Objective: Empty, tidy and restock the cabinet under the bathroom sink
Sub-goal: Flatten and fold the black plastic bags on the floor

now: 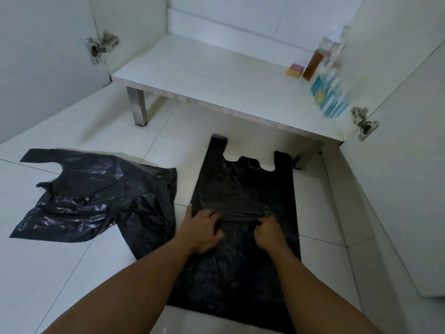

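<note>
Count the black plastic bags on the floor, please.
2. The flat bag lies before the cabinet, under the left hand and right hand. The crumpled bag lies on the tiles to its left. Others may be hidden under them.

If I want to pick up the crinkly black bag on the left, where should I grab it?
Probably by its handle strap, the narrow strip at the far left corner. The crumpled bag lies flat on the floor, so come from above on that side and pinch the strap; the wide middle gives nothing to hook.
</note>
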`<state>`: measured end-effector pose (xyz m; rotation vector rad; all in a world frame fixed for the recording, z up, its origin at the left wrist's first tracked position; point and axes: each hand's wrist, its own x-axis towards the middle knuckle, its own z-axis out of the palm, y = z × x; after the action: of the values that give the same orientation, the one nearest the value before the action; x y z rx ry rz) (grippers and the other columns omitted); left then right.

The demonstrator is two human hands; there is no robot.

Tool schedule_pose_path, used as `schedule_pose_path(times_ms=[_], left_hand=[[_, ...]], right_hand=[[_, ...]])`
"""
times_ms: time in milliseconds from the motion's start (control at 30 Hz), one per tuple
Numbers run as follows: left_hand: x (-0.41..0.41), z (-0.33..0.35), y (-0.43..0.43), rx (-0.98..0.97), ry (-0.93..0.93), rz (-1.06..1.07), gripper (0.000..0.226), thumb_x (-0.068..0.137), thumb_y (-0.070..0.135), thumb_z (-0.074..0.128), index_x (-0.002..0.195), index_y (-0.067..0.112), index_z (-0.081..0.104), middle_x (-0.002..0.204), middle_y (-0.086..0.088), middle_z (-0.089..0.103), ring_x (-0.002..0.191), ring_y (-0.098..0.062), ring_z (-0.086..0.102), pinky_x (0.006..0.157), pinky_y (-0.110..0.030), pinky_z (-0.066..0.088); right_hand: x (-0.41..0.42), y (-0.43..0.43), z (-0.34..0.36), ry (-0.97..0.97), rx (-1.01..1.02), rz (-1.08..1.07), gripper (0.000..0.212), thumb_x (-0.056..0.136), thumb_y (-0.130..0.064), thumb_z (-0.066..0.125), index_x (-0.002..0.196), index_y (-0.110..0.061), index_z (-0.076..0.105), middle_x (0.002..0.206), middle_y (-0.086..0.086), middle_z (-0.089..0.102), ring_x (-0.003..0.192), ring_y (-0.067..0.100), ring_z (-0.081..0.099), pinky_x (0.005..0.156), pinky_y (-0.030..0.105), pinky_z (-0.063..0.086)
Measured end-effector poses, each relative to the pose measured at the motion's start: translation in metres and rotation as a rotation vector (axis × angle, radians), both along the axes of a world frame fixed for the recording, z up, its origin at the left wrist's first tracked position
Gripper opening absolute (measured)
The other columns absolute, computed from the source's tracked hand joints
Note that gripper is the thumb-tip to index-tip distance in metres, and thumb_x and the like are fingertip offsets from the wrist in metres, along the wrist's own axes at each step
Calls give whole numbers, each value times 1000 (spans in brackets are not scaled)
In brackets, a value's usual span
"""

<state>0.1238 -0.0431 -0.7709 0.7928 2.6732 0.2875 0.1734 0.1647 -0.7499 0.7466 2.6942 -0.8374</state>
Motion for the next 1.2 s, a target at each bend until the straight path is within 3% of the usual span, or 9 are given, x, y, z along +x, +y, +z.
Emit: schedule_pose_path(times_ms=[133,333,433,533,667,800,900,1067,1200], left_hand=[[-1,26,-28,168,85,167,69,94,51,45,155,28,24,163,1,21,152,-19,11,120,-59,-5],[3,56,-112,349,260,1101,51,87,48,61,128,20,52,131,-10,49,125,-33,42,103,-50,35],[10,53,-133,463,81,1641,66,82,49,69,129,9,46,132,-15,48,126,-36,41,102,-49,35],[15,31,-142,902,-306,1907,89,70,56,80,132,4,43,122,-14,55,112,-36,55,98,-47,49],[14,22,-146,1054,-454,1762,55,70,34,86,110,3,64,94,-12,68,86,-33,67,84,-43,59],[4,33,-150,1149,-313,1809,15,82,19,74,84,7,64,80,-7,63,80,-28,61,72,-32,49],[1,47,-160,1131,-108,1833,22,87,27,71,83,8,62,90,-6,63,76,-24,58,74,-30,46],[-4,75,-173,773,-2,1578,39,98,42,47,93,8,64,106,-15,66,96,-37,60,90,-41,48],[-14,105,-185,-10,23,1139,28,94,33,37,98,15,57,97,-8,67,94,-30,62,96,-47,31]], right_hand=[[-10,3,21,169,-20,-206,36,100,-10,38,128,-9,61,127,17,61,105,30,60,89,33,48],[-56,-70,38,363,-138,-34,26,98,-14,44,115,-12,64,110,9,66,91,18,58,80,28,46],[-78,-130,33,310,-210,203,27,98,-16,51,121,-9,63,117,11,66,100,19,60,84,24,45],[-90,-178,21,154,-296,330,43,98,-25,57,138,-10,52,139,11,55,122,24,54,99,27,41],[-90,-211,8,108,-379,325,53,91,-12,64,140,-11,45,127,12,61,116,28,58,96,30,45],[-96,-217,3,155,-521,156,40,82,1,61,119,-12,65,90,8,70,89,27,67,86,43,57],[-101,-208,9,236,-595,24,22,81,0,65,88,-19,71,88,2,70,91,24,68,83,40,59],[-105,-197,32,299,-604,166,12,87,-12,68,78,-16,62,82,0,64,76,14,59,68,26,47],[-116,-196,59,248,-526,266,19,92,-24,58,77,-17,48,78,3,54,65,16,46,56,30,37]])
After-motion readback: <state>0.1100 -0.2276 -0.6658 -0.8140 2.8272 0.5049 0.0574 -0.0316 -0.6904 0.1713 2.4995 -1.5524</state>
